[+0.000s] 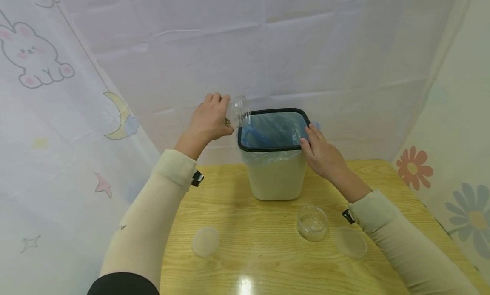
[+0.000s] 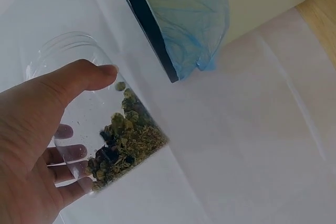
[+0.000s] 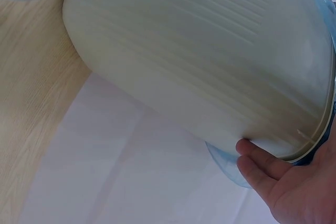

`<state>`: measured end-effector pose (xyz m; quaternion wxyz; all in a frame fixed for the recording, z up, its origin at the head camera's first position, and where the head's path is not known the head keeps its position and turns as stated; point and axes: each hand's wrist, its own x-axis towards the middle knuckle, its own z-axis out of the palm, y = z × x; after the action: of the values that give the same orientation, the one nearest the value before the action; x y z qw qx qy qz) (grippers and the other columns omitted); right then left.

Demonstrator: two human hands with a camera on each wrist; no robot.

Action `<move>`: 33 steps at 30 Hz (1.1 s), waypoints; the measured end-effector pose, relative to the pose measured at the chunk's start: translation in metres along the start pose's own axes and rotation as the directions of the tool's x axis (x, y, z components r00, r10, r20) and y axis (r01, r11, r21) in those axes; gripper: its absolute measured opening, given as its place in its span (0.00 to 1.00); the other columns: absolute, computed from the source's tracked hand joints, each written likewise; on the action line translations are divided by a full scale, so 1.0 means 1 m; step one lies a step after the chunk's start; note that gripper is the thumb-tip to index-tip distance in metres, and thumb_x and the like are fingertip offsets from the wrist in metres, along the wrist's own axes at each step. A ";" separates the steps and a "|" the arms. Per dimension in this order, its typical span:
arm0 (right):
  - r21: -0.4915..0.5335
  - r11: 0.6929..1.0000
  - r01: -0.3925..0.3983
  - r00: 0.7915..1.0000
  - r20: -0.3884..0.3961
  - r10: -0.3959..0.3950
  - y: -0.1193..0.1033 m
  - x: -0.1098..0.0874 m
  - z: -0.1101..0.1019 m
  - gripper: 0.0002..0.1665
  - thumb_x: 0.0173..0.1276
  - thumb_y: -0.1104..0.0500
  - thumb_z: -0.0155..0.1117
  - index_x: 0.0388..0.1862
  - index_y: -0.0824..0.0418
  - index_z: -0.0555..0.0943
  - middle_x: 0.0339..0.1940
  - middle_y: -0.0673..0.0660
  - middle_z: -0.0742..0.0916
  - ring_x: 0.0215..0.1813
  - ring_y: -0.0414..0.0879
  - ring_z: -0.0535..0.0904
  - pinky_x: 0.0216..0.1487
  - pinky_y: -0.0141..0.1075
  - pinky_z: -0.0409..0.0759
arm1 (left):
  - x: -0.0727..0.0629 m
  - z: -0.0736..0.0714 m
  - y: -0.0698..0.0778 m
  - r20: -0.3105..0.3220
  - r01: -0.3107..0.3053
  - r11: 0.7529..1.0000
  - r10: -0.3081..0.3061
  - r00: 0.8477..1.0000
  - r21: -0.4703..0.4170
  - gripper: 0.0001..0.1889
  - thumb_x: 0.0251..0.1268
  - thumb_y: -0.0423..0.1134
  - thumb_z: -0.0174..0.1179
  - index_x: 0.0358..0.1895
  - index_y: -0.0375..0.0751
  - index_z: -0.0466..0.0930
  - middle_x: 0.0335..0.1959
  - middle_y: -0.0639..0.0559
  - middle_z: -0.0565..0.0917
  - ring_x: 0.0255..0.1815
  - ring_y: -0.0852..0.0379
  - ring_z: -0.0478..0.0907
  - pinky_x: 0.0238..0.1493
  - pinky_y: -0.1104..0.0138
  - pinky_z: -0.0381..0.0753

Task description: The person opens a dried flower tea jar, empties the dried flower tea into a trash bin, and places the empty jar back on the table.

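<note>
A clear jar [image 1: 241, 111] lies tipped on its side in my left hand [image 1: 208, 119], its mouth end near the left rim of the trash bin [image 1: 276, 178]. In the left wrist view, the thumb and fingers grip the jar around its body. Dried flower buds and leafy bits [image 2: 126, 142] have gathered at the jar's base end and lower side. The pale bin has a black rim and a blue plastic bag [image 1: 281, 127] inside. My right hand [image 1: 325, 156] holds the bin's right rim, fingers against the outer wall in the right wrist view; the thumb is hidden there.
On the wooden table [image 1: 245, 248] in front of the bin stands a clear open container [image 1: 312, 224] with a few bits inside. A round translucent lid [image 1: 350, 242] lies to its right. Another lid [image 1: 206, 242] lies at the left. Printed cloth hangs behind and at both sides.
</note>
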<state>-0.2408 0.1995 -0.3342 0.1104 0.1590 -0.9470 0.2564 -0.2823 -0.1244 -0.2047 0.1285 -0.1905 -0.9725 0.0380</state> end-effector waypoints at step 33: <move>-0.004 1.000 -0.001 1.000 -0.001 0.001 -0.002 0.001 0.001 0.42 0.84 0.38 0.24 0.83 0.65 0.47 0.84 0.64 0.50 0.70 0.72 0.68 0.56 0.65 0.73 | 0.006 0.006 0.011 -0.068 -0.081 0.985 0.092 0.993 0.150 0.45 0.58 0.48 0.72 0.73 0.35 0.58 0.65 0.36 0.68 0.67 0.39 0.64 0.70 0.52 0.69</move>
<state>-0.2410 0.1969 -0.3343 0.1108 0.1585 -0.9474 0.2548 -0.2852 -0.1126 -0.2109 0.1769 -0.2237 -0.9523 0.1082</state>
